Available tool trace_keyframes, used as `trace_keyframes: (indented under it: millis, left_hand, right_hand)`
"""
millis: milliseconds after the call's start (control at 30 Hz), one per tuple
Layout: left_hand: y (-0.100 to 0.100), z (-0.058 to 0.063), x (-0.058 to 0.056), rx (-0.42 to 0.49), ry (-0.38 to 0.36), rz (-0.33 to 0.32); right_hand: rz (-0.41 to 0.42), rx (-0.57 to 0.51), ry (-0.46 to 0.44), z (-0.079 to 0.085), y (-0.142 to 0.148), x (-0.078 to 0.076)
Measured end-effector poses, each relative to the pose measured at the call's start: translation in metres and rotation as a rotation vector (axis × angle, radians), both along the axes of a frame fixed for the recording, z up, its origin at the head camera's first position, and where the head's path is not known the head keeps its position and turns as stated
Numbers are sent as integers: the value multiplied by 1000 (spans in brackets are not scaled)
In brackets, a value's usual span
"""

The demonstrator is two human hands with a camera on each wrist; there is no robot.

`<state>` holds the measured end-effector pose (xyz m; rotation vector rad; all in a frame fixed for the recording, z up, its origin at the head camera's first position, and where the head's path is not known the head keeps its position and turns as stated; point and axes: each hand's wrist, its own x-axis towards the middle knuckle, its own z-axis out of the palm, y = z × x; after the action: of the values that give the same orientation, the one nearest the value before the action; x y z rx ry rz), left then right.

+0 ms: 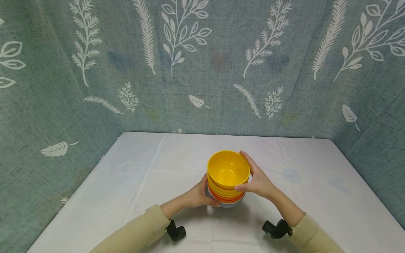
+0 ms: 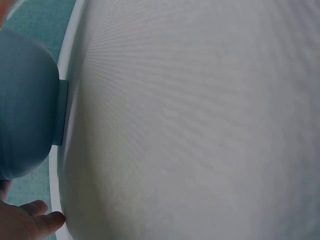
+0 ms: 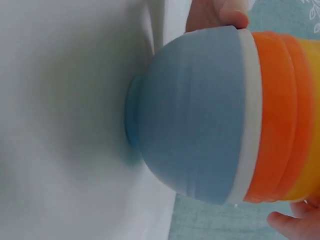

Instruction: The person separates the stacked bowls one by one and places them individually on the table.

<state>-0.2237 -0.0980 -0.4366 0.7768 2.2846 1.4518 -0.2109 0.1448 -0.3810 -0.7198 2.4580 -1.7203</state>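
A stack of nested bowls stands nearly upright in the head view, held between both hands. Its top is a yellow bowl (image 1: pixel 226 168), with more yellow below. Orange bowls (image 3: pixel 272 115) come under these, then a white rim (image 3: pixel 251 115) and a blue bowl (image 3: pixel 200 115) at the bottom. My left hand (image 1: pixel 200 195) grips the blue bowl from the left, thumb at the front and fingers behind. On the right, my right hand (image 1: pixel 257 181) holds the upper yellow part, thumb in front and fingertips at the far rim. The blue bowl's foot is close to the tabletop.
A white cloth covers the table (image 1: pixel 177 161), with the stack near its middle. Green-grey curtains (image 1: pixel 202 116) with white leaf prints hang behind and at both sides. Black wrist cameras, one left (image 1: pixel 175 232) and one right (image 1: pixel 276 229), sit under the sleeves.
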Motion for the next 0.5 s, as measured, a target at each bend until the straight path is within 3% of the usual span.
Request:
trace_keyframes:
  millis: [267, 500]
  left_hand:
    - [-1, 2, 1, -26, -4, 4]
    - [-4, 0, -1, -4, 39, -18]
  right_hand:
    - [-27, -2, 1, 15, 7, -6]
    - [-63, -53, -13, 32, 27, -14]
